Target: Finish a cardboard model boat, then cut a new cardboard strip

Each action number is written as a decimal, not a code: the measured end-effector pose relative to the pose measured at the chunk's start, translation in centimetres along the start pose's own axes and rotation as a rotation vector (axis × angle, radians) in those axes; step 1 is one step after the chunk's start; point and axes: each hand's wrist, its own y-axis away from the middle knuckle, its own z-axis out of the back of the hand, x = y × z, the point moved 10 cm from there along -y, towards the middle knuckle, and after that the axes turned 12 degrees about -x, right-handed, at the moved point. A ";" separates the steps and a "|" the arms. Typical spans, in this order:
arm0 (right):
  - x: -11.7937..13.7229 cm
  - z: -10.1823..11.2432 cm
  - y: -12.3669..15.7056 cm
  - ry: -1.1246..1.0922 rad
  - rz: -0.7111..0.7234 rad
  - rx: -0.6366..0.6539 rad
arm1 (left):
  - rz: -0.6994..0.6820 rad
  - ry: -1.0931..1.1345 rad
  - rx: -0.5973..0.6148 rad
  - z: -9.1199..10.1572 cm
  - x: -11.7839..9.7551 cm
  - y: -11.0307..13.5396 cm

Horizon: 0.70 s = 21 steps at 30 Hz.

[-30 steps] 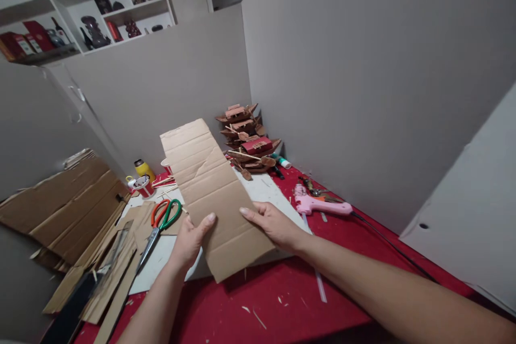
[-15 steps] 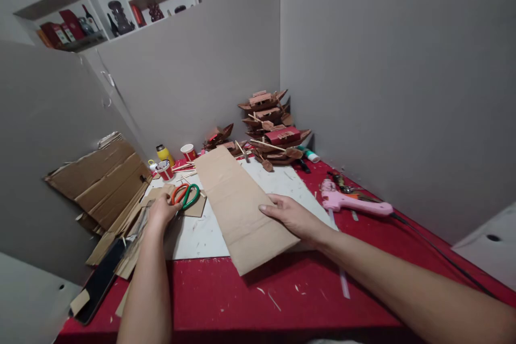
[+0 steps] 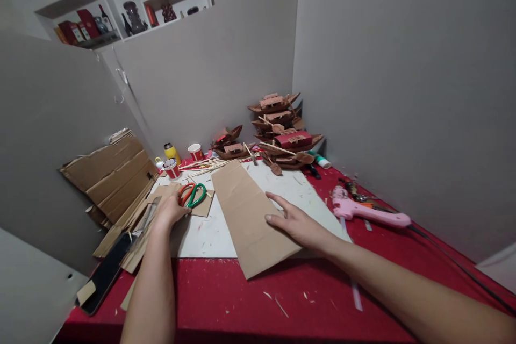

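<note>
A long tan cardboard piece lies slantwise over the white board, its near end reaching past the board's front edge. On its right side rests my right hand, thumb and index finger spread apart, no longer pinching the sheet. My left hand is closed around the lower part of a pair of scissors with orange and green handles; the handles point away from me and the blades are hidden by the hand. A small cardboard piece lies under the scissors.
Stacked brown model boats stand at the back. A pink glue gun with its cord lies right on the red cloth. Paper cups, a yellow bottle and thin sticks sit back left. Cardboard sheets lean at left.
The long cardboard has come down flatter onto the board, and my right hand has loosened its pinch, fingers spreading. My left hand stays at the scissors. The view has shifted slightly left.
</note>
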 end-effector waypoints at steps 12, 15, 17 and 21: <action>3.4 1.0 0.3 0.653 0.353 -0.111 | -0.066 0.167 -0.151 2.3 -0.7 -0.6; 3.4 1.1 0.3 0.775 0.375 -0.110 | -0.076 0.234 -0.198 3.1 -1.2 -0.5; 3.6 1.3 0.4 0.886 0.411 -0.122 | -0.083 0.286 -0.218 3.7 -1.9 -0.2; 6.2 1.9 1.4 0.915 0.616 -0.259 | -0.145 0.412 -0.201 4.7 -4.7 1.2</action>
